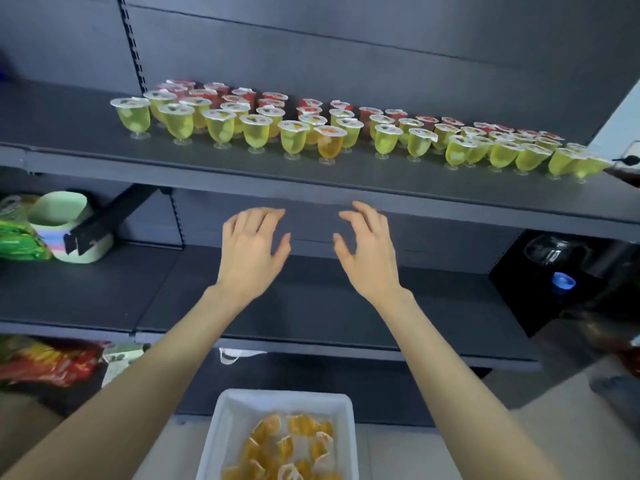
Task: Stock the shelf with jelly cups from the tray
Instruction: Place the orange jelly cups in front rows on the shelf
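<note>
Shelving: dark grey shop racking fills my view, and the upper shelf (69, 133) runs across it.
Stocked: jelly cups (256, 135) stand upright in rows on the upper shelf, green in front and red behind, with one orange cup (330, 145) in the front row.
Tray: the white tray (221, 427) sits low between my forearms, with loose cups (287, 445) of orange jelly lying in it.
Left: my left hand (249, 251) hovers under the shelf lip, fingers spread and slack, empty.
Right: my right hand (369, 254) hovers near it, apart, likewise relaxed and empty.
Lower shelf: a pale green tub (65, 220) sits beside green packets (17, 240) at the far left.
</note>
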`<state>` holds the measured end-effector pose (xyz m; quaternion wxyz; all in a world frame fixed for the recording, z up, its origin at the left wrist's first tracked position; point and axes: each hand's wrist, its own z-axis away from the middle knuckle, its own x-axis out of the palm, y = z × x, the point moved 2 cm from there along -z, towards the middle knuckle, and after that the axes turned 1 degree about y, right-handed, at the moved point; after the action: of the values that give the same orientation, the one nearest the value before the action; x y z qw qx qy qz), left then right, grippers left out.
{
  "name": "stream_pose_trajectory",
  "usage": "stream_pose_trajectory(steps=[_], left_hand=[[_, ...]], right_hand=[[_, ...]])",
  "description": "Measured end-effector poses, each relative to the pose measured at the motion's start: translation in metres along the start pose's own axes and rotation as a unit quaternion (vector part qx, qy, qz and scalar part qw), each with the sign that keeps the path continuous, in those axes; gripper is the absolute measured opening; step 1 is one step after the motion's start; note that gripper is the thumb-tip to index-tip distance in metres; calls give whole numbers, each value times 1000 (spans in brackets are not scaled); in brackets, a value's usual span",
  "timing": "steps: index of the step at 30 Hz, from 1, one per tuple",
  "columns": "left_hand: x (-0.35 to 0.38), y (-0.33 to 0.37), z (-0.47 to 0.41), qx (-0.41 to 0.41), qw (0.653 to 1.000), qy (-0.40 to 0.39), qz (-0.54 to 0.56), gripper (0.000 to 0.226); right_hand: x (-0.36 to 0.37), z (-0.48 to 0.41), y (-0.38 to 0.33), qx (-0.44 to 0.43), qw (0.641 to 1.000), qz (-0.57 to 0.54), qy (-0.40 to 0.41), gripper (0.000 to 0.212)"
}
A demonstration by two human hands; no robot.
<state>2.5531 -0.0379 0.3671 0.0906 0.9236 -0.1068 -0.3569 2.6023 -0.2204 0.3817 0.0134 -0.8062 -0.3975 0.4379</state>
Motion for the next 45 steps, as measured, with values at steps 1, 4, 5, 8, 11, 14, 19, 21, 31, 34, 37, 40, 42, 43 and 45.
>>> stream_pose_trajectory(steps=[1,4,5,8,11,14,19,21,31,34,37,40,42,43,45], left_hand=[[5,0,18,-6,1000,-8,0,40],[27,-4,71,-26,999,-47,0,38],[35,-5,89,-33,997,-65,0,38],[60,-12,145,-69,987,-144,-7,39],[90,-22,208,-143,956,-256,-8,34],[122,-36,276,-182,914,-362,-5,41],[174,-62,378,-219,864,-453,15,45],[196,-75,418,-249,852,-460,28,37],[304,-122,551,-331,805,-483,88,56],[325,-127,566,-361,797,-473,104,57],[334,-127,574,-364,807,-458,76,56],[338,-123,577,-365,813,-449,65,57],[338,-123,580,-383,812,-437,59,58],[337,-122,582,-395,809,-432,53,59],[334,-121,584,-404,805,-433,37,57]], right_hand=[[7,16,4,4,1000,-5,-11,34],[36,65,19,38,997,-26,-64,34],[48,83,25,54,994,-30,-86,34],[92,138,43,98,981,-35,-161,37],[136,198,58,175,954,-45,-239,39],[178,256,73,226,918,-50,-323,39],[257,349,101,296,863,-48,-406,40],[287,383,112,319,849,-44,-418,39],[405,496,156,385,812,-46,-436,45],[424,513,167,356,826,-6,-436,63],[436,516,175,330,828,3,-453,74],[438,519,179,313,837,-12,-450,74],[437,525,180,291,845,-7,-448,72],[436,528,181,289,847,-5,-447,69],[435,531,183,298,847,-15,-439,64]])
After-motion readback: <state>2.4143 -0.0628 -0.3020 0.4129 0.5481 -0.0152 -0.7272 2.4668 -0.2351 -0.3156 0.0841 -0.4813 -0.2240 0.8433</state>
